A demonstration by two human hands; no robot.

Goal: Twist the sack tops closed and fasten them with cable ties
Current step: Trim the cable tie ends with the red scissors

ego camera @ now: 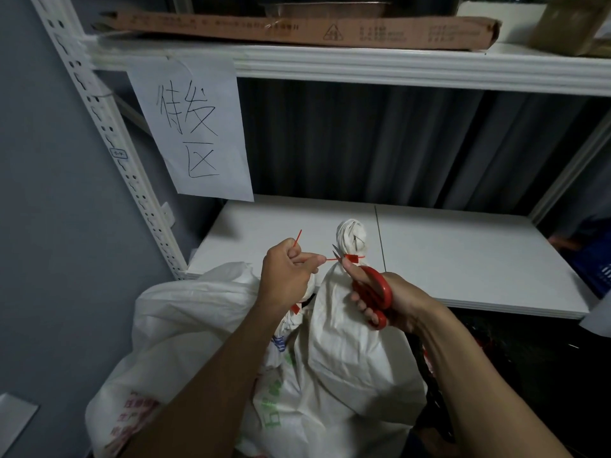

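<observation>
A white woven sack [347, 342] stands before me, its twisted top [351, 238] cinched by a red cable tie [353, 258]. My left hand [291, 276] pinches the tie's free tail, which is pulled taut to the left, its end sticking up past my fingers. My right hand [386, 302] grips red-handled scissors [372, 289]; their blades straddle the tail close to the tie's head. A second white sack [185, 325] leans at the left, and a red tie [296, 308] shows on its neck below my left wrist.
A white shelf board [463, 259] lies behind the sacks under an upper shelf [396, 66] carrying a long cardboard box [297, 29]. A handwritten paper sign [195, 133] hangs at the left by the perforated upright [109, 133]. A dark corrugated panel backs the shelf.
</observation>
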